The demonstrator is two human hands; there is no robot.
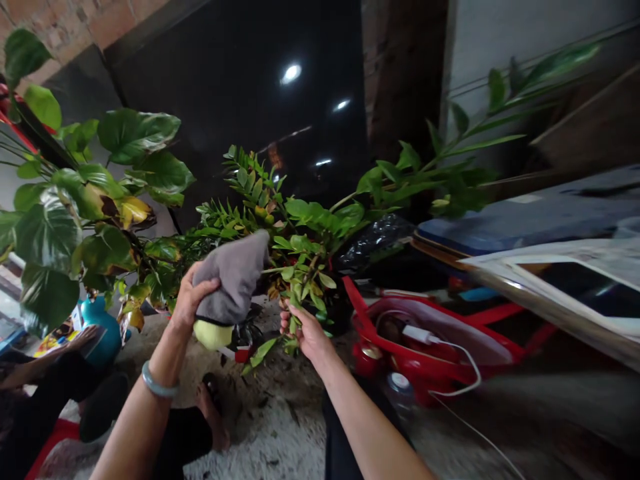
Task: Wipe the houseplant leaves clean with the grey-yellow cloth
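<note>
My left hand (189, 297), with a bracelet on its wrist, is closed around a grey cloth (231, 273). A pale yellow-green part (213, 335) shows beneath the cloth. Just right of it, my right hand (303, 328) is closed on a leafy green stem (313, 280), its fingertips pinched together among the leaves. Green potted foliage (250, 187) stands behind both hands, in front of a dark glossy panel. The ends of my left fingers are hidden by the cloth.
A red bag (440, 333) holding a white plug and cable lies at right. Large-leaved plants (47, 230) rise at left, above a teal object (103, 333) and another person's hand (80, 340). Boards (540, 213) lean in from the right.
</note>
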